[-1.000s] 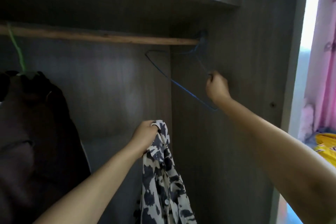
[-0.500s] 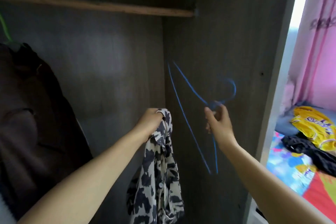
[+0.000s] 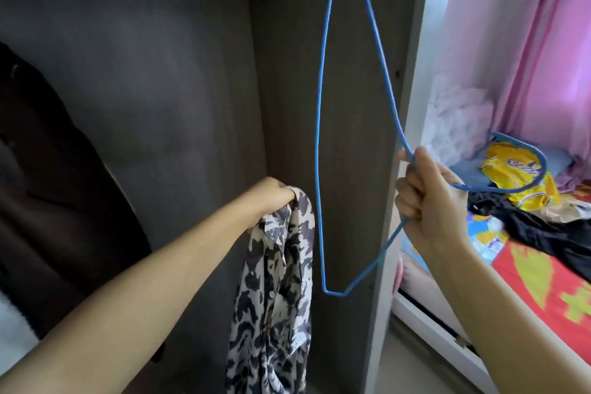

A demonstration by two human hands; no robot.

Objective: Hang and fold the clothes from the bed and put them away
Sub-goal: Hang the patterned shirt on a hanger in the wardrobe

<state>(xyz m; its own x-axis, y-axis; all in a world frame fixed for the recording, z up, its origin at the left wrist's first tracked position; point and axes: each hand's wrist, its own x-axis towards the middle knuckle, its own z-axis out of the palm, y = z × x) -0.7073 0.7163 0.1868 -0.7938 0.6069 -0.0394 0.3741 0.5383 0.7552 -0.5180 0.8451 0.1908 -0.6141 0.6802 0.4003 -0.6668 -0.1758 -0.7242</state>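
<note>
Blue wire formed the hanger, turned on end, its hook pointing toward three o'clock over the bed. The right hand gripped its neck, fingers curled round the wire. At seven o'clock the left hand clutched the patterned shirt, whose lower end was cut off. A dark garment at nine o'clock was hard to make out.
</note>
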